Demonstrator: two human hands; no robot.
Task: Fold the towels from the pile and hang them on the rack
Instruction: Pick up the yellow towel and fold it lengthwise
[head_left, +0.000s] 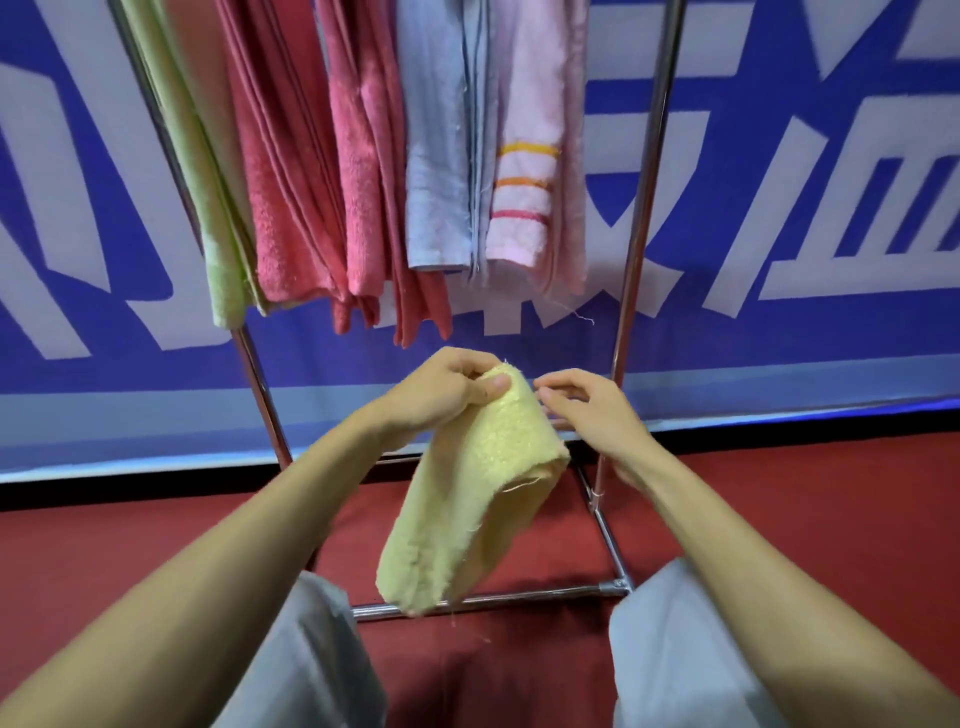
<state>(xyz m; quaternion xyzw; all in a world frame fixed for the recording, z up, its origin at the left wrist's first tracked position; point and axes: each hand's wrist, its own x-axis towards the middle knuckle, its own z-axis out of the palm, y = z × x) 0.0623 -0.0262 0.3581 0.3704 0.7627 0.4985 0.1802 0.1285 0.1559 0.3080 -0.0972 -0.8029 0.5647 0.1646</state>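
Note:
A yellow towel (470, 499) hangs folded from my left hand (447, 392), which pinches its top corner between thumb and fingers. My right hand (587, 410) sits just right of that corner, fingers curled near the top edge; I cannot tell whether it grips the cloth. Behind the hands stands the metal rack (636, 249). On it hang a green towel (218, 249), red towels (311, 208), a grey-blue towel (441, 171) and a pink towel with orange stripes (530, 197). The top rail is out of view.
The rack's base bars (493, 600) lie on the red floor (805, 509) just in front of my knees in grey trousers (670, 649). A blue and white banner wall (831, 182) stands behind the rack. The pile of towels is not in view.

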